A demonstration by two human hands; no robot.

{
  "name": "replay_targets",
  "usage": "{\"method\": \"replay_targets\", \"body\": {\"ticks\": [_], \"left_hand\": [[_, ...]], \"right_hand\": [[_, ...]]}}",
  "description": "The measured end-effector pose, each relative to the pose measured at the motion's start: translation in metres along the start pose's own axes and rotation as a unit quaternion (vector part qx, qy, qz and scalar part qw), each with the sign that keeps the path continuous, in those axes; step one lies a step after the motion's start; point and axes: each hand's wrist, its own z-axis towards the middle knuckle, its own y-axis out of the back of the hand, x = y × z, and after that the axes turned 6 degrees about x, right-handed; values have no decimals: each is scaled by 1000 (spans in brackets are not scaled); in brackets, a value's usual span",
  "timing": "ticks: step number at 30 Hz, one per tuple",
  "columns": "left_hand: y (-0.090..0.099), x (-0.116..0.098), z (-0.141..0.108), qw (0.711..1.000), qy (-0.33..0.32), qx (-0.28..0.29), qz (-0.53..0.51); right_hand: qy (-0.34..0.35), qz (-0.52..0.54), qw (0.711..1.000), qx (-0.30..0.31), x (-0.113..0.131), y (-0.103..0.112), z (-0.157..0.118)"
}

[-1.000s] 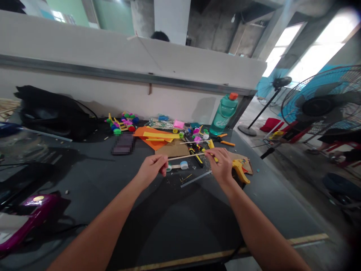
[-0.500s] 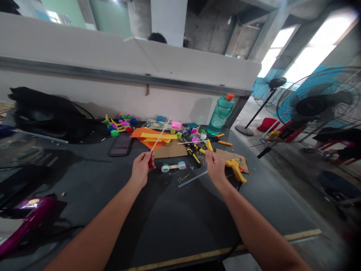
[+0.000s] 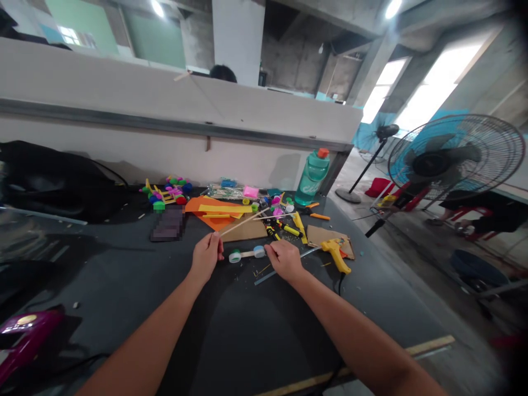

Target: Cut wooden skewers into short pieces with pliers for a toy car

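Observation:
My left hand [image 3: 206,256] grips a thin wooden stick [image 3: 243,223], which slants up and to the right over a cardboard piece [image 3: 243,231]. My right hand [image 3: 284,261] lies on the dark table top [image 3: 124,275] with curled fingers, touching or almost touching the blue cap wheel [image 3: 259,251]. That wheel and a green one [image 3: 235,256] sit on a short wooden axle [image 3: 247,253]. A thin clear strip [image 3: 272,273] runs beneath my right hand. To its right, a yellow glue gun [image 3: 335,254] lies on cardboard [image 3: 328,239].
Orange and yellow paper [image 3: 214,212], yellow-handled tools [image 3: 284,229], orange-handled pliers [image 3: 313,212] and colourful caps crowd the far side. Behind them stand a green water bottle [image 3: 312,177] and a low wall [image 3: 165,132]. A black bag [image 3: 49,181] lies left; a standing fan [image 3: 451,159] stands right.
The stick has tilted from nearly upright to a low slant in my left hand. My right hand has moved left and down to the blue wheel. The view has swung slightly.

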Motion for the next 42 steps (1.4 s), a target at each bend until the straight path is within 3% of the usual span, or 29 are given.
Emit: {"method": "replay_targets", "body": {"ticks": [18,31,42], "left_hand": [[1,3,6,1000,1,-8,0],[0,8,6,1000,-5,-16,3],[-1,5,7,1000,-3,-18,13]], "right_hand": [[-34,41,999,-8,-14,-1,3],[9,64,991,119,4,-2,1],[-19,75,990,120,2,0,-1]]}}
